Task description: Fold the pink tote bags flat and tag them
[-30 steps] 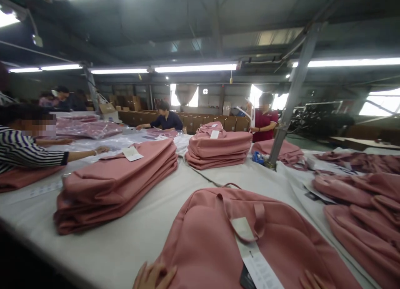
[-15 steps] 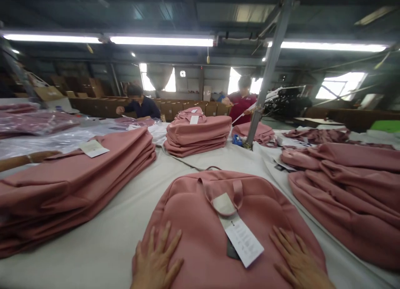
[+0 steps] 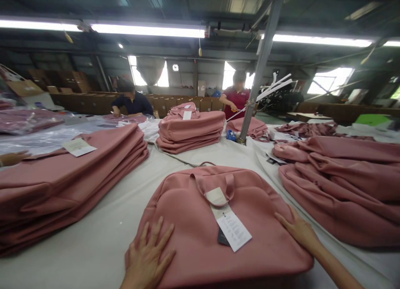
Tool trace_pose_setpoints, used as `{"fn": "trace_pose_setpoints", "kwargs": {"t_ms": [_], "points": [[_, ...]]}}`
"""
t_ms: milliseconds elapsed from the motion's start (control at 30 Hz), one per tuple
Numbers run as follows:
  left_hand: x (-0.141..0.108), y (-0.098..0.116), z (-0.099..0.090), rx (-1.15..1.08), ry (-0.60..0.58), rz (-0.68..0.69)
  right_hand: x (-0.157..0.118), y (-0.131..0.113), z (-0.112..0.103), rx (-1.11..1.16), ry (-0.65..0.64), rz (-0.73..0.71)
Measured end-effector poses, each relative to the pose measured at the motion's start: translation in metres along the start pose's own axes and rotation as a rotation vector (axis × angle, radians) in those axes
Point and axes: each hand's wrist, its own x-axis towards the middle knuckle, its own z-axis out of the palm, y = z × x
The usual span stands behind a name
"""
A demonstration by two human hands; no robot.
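Observation:
A pink backpack [image 3: 193, 239] lies flat before me, its top handle [image 3: 229, 187] pointing away. White and cream hang tags [image 3: 235, 232] rest on its front, partly over a small dark patch [image 3: 222, 237]. My left hand [image 3: 150, 251] is pressed on the left side of the backpack with fingers spread. At the opposite edge, my right hand [image 3: 298, 229] lies over the side, fingers apart; some fingertips are hard to make out.
Stacks of pink bags stand to the left [image 3: 78, 176], right [image 3: 343, 189] and farther back [image 3: 190, 130]. A metal post [image 3: 258, 68] rises from the white-covered table [image 3: 103, 234]. Two co-workers stand beyond; another person's hand [image 3: 14, 157] shows at far left.
My right hand has shifted from the backpack's front to its right edge. The backpack's lower edge now shows, and the view has turned slightly right. My left hand stays on the left side.

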Motion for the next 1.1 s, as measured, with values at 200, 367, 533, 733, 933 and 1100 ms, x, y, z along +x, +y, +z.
{"fn": "trace_pose_setpoints", "kwargs": {"t_ms": [200, 367, 533, 733, 933, 1100], "points": [[0.010, -0.007, -0.028, 0.025, -0.043, 0.048, -0.033, 0.025, 0.012, -0.141, -0.076, -0.180], [-0.003, 0.034, -0.029, -0.108, 0.100, 0.432, -0.024, 0.010, 0.006, -0.134, 0.257, -0.410], [-0.017, 0.071, 0.010, -0.112, 0.254, 0.486, -0.008, -0.082, -0.038, 0.017, 0.415, -0.823], [-0.003, 0.054, 0.036, 0.046, 0.536, 0.592, -0.001, -0.191, -0.007, -0.043, -0.017, -1.068], [0.006, 0.048, 0.018, 0.149, 0.681, 0.664, -0.027, -0.245, -0.005, 0.104, -0.133, -1.013], [0.007, 0.049, 0.008, 0.136, 0.704, 0.697, -0.066, -0.241, 0.018, 0.294, 0.027, -0.961]]}}
